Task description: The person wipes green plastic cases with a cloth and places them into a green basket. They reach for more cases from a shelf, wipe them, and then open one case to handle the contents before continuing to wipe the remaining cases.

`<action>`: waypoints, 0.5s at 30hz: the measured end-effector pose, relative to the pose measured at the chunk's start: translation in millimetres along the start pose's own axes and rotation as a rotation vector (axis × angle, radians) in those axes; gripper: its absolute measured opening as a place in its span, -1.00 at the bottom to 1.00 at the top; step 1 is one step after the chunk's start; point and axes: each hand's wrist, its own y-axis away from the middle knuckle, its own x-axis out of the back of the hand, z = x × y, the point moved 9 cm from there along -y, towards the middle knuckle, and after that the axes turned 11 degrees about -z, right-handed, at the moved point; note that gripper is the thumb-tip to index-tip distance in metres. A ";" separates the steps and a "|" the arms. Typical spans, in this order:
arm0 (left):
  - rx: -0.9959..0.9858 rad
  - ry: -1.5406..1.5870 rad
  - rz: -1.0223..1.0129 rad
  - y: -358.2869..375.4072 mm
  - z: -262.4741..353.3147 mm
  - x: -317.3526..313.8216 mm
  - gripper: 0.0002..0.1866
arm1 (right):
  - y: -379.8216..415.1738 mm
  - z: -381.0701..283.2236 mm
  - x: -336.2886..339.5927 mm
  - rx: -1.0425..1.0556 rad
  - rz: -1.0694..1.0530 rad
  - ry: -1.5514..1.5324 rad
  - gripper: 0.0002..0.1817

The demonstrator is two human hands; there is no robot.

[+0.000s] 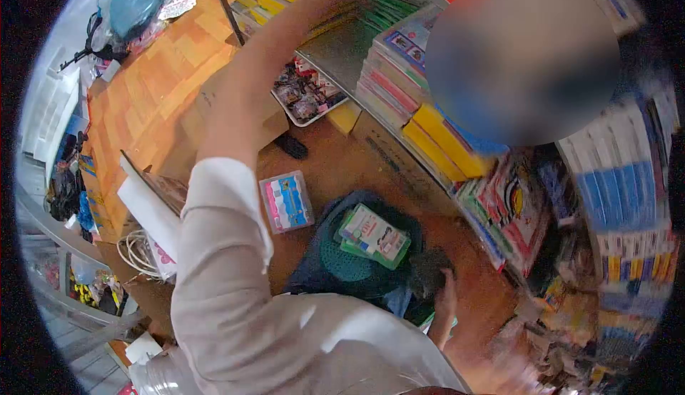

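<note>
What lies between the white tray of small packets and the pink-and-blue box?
A black, elongated object, too unclear to identify, on the brown surface, in the head view.

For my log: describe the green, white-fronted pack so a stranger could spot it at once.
Find the round teal top in the lower middle of the picture, above the person's light-coloured shirt. The green, white-fronted pack lies on it. Its green border sets it apart from the pink-and-blue box to the left in the picture.
</note>
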 end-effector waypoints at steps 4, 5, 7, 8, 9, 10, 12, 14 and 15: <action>0.094 0.054 0.002 13.0 -11.9 -47.2 -0.36 | -15.8 -6.5 -8.6 0.046 -0.056 0.086 -0.58; 0.108 0.081 0.004 12.8 -6.8 -63.2 -0.36 | -22.0 3.8 8.2 0.043 -0.035 0.098 -0.58; 0.130 0.124 0.010 8.5 1.5 -88.6 -0.36 | -31.9 19.6 31.7 -0.025 0.007 0.187 -0.57; 0.137 0.141 0.009 7.3 4.4 -98.3 -0.36 | -26.4 12.5 21.6 -0.029 0.021 0.188 -0.57; 0.144 0.154 0.007 6.7 6.0 -106.0 -0.35 | -17.3 0.3 1.6 -0.049 0.047 0.215 -0.56; 0.150 0.163 0.004 6.9 6.7 -111.5 -0.35 | -13.4 -5.1 -9.3 -0.069 0.070 0.240 -0.55; 0.165 0.173 -0.001 7.7 3.9 -122.8 -0.35 | -17.9 3.4 -10.2 -0.131 0.051 0.179 -0.55; 0.175 0.180 -0.006 7.0 1.0 -129.8 -0.35 | -19.4 9.8 -17.6 -0.190 0.031 0.112 -0.55; 0.179 0.181 -0.005 5.3 -1.2 -131.8 -0.35 | -19.8 2.7 -24.9 -0.178 0.035 0.150 -0.56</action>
